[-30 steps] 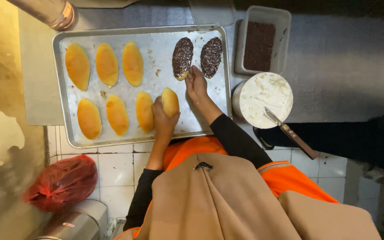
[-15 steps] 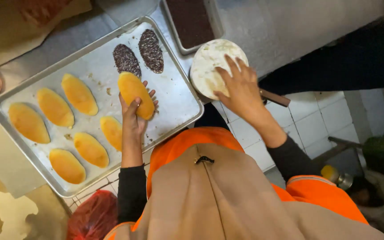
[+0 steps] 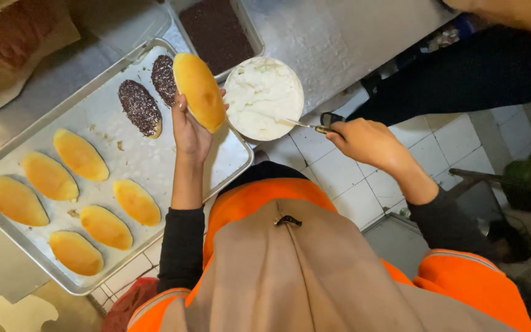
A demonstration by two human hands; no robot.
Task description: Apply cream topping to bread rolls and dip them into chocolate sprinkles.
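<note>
Six plain buns [image 3: 78, 203] lie on the tray [image 3: 155, 166] beyond the fingers. The left hand [image 3: 190, 132] cups a bun [image 3: 200, 91], fingers curled beneath. The right hand [image 3: 364, 140], fingers wrapped round a knife [image 3: 305, 125], dips it in the cream tub [image 3: 263, 97]: loading cream, seemingly; spreading should follow.

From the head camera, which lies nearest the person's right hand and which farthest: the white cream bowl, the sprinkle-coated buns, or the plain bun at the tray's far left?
From the right hand:
1. White cream bowl, just to its left, where its knife reaches.
2. Sprinkle-coated buns, on the tray's upper part, past the held bun.
3. Far-left plain bun, at the tray's opposite end.
</note>
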